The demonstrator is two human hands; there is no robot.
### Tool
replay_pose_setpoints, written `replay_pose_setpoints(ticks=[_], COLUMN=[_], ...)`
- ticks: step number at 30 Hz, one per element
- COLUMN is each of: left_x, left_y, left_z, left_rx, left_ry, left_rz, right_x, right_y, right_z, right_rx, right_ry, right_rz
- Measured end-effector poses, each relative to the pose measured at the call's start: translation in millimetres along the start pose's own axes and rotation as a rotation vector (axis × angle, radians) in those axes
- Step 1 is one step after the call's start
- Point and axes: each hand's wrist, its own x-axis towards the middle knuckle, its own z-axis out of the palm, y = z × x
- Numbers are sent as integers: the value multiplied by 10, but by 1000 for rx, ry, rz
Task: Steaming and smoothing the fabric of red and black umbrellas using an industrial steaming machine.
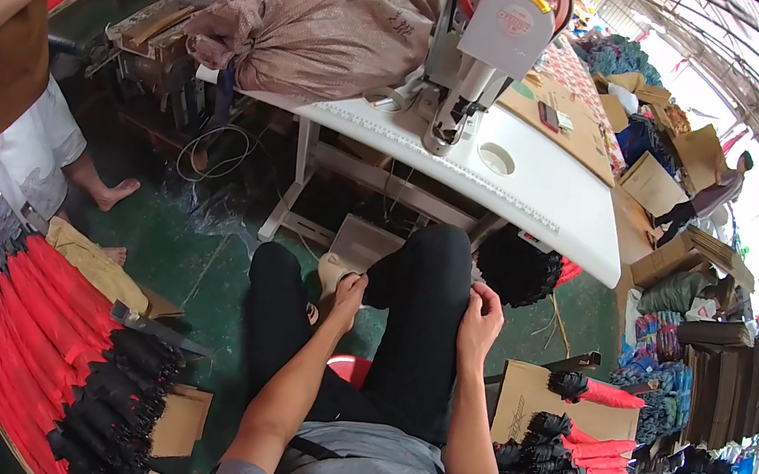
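Note:
I sit with both hands at the black trouser leg (420,325) of my right leg. On its inner side, my left hand (347,298) is closed with curled fingers on the cloth, which is drawn out toward it. At the outer side near the knee, my right hand (483,318) pinches the edge of the same trouser leg. Neither hand holds a tool that I can see. Beyond my knees stands a sewing machine (500,45) on a white table (368,128). Folded red and black umbrellas (47,310) lie stacked at my left, with more folded umbrellas (597,473) at my right.
A large brownish sack (333,41) lies on the table's left. A phone (549,117) rests on cardboard at its right. A person in a brown top (11,50) handles a red item at far left. Cartons (653,184) and bundles (657,388) are piled at right.

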Motion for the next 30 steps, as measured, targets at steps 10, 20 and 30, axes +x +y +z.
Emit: replay_pose_setpoints(ticks=[10, 20, 30], left_x=[558, 484, 337], left_y=[-1027, -843, -795], left_z=[-585, -34, 79], left_rx=[-661, -1016, -597], left_ry=[94, 283, 301], left_rz=[-622, -450, -448], right_x=[-66, 4, 14], right_y=[-218, 6, -44], right_z=[110, 19, -11], right_rx=[0, 8, -115], right_ry=[-121, -140, -73], right_rz=[-84, -17, -33])
